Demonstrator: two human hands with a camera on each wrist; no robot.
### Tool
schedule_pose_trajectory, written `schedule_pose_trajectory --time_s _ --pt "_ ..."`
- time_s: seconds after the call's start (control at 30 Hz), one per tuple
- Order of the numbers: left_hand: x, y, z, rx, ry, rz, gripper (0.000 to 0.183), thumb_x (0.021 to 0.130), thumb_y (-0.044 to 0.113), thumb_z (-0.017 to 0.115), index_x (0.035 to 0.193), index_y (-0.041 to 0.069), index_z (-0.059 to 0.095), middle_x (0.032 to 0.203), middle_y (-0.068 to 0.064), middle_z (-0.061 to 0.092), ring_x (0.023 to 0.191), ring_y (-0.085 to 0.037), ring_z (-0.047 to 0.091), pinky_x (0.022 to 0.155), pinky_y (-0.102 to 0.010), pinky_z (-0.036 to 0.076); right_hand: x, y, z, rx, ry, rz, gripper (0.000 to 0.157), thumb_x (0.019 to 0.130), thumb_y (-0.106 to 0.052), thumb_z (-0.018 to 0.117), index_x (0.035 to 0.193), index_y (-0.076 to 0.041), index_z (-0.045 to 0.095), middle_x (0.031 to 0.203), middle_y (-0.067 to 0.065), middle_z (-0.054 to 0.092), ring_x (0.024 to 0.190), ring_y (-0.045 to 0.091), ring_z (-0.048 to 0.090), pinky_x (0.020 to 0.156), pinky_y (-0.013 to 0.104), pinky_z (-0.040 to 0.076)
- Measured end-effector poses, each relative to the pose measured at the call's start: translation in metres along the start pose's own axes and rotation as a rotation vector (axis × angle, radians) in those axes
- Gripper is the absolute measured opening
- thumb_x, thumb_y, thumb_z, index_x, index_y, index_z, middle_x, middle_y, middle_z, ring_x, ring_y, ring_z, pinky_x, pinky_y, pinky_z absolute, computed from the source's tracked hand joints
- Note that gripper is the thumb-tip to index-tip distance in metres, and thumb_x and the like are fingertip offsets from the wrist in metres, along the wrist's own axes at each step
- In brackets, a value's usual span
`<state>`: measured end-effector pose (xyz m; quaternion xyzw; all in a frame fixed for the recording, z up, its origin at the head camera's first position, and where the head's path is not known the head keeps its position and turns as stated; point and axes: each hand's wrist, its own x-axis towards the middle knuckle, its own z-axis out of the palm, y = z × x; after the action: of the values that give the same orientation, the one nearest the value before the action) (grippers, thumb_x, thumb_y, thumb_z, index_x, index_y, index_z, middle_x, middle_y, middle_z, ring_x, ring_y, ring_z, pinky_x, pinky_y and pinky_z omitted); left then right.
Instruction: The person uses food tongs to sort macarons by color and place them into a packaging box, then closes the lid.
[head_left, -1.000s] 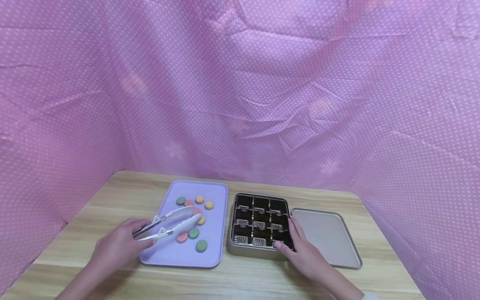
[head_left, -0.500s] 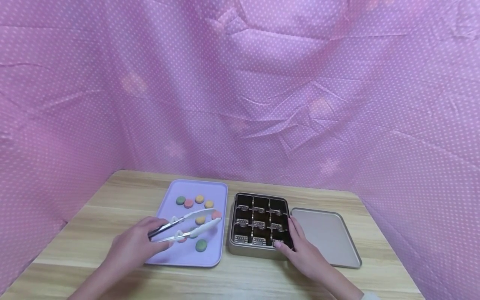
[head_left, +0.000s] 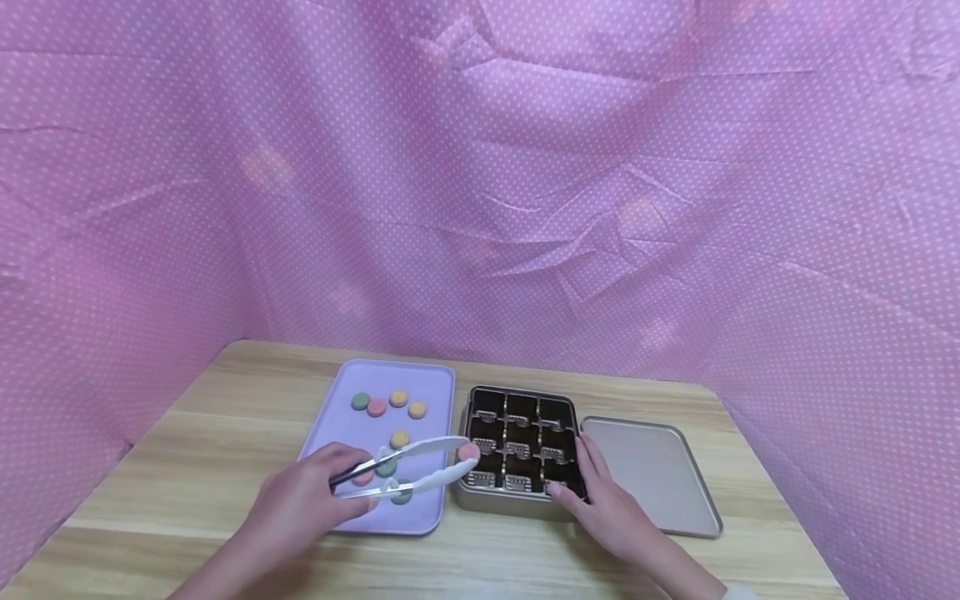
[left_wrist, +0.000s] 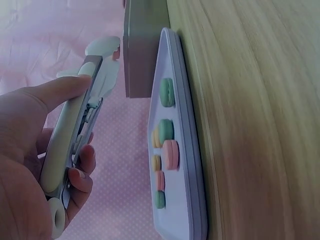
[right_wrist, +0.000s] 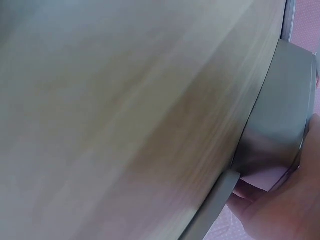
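Observation:
My left hand (head_left: 300, 500) grips metal tongs (head_left: 441, 477) with white tips, its thumb along one handle in the left wrist view. Pinched between the tips is a pink macaron (head_left: 468, 452), which overlaps the left rim of a square tin (head_left: 498, 503) in the head view. A dark insert (head_left: 522, 451) divides the tin into several compartments. My right hand (head_left: 611, 510) holds the tin's near right corner, thumb over the rim and fingers along the side. Several green, pink and yellow macarons (head_left: 398, 398) lie on a lilac tray (head_left: 427, 377) to the left.
A flat metal lid (head_left: 652, 475) lies on the wooden table (head_left: 495, 558) just right of the tin, under my right forearm's reach. Pink dotted cloth (head_left: 480, 208) hangs behind the table and along both sides.
My left hand has moved right with the tongs, carrying the pink macaron from above the tray to the tin's left side. My right hand has stayed on the tin.

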<state>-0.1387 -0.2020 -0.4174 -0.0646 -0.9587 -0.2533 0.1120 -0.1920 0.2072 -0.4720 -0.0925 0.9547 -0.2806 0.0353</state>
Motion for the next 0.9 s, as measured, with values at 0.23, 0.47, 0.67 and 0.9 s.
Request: schedule_pose_trajectory --time_s 0.23,0.47,0.67,0.9 --pt "-0.001 0.006 0.004 0.019 0.015 0.025 0.039 0.071 0.048 0.087 0.106 0.039 0.073 0.105 0.030 0.063 0.091 -0.001 0.062 0.073 -0.032 0.048 0.001 0.000 -0.003 0.002 -0.016 -0.008 0.101 0.092 -0.076 0.046 0.164 -0.020 0.003 0.172 0.001 -0.002 0.135 0.049 0.047 0.101 0.067 0.045" --pt "0.001 0.010 0.005 0.030 -0.007 0.018 0.043 0.071 0.049 0.087 0.110 0.037 0.074 0.108 0.027 0.065 0.096 -0.004 0.063 0.073 -0.037 0.050 0.002 0.003 -0.005 0.011 -0.035 -0.019 0.100 0.092 -0.076 0.046 0.163 -0.026 -0.002 0.171 -0.002 -0.005 0.140 0.047 0.042 0.107 0.067 0.040" --pt "0.000 0.014 0.003 0.031 -0.039 0.003 0.051 0.072 0.053 0.085 0.117 0.032 0.074 0.112 0.025 0.065 0.099 -0.006 0.063 0.075 -0.039 0.050 0.005 0.005 -0.004 0.021 -0.036 -0.026 0.099 0.092 -0.076 0.046 0.163 -0.025 -0.001 0.171 -0.001 -0.003 0.143 0.046 0.038 0.109 0.067 0.038" --pt "-0.001 0.017 0.002 0.026 -0.053 -0.019 0.055 0.071 0.056 0.084 0.120 0.032 0.073 0.113 0.026 0.064 0.095 -0.004 0.061 0.073 -0.037 0.048 0.006 0.005 -0.004 0.019 -0.041 -0.027 0.099 0.091 -0.077 0.045 0.163 -0.027 -0.003 0.171 -0.001 -0.003 0.143 0.046 0.039 0.109 0.067 0.038"
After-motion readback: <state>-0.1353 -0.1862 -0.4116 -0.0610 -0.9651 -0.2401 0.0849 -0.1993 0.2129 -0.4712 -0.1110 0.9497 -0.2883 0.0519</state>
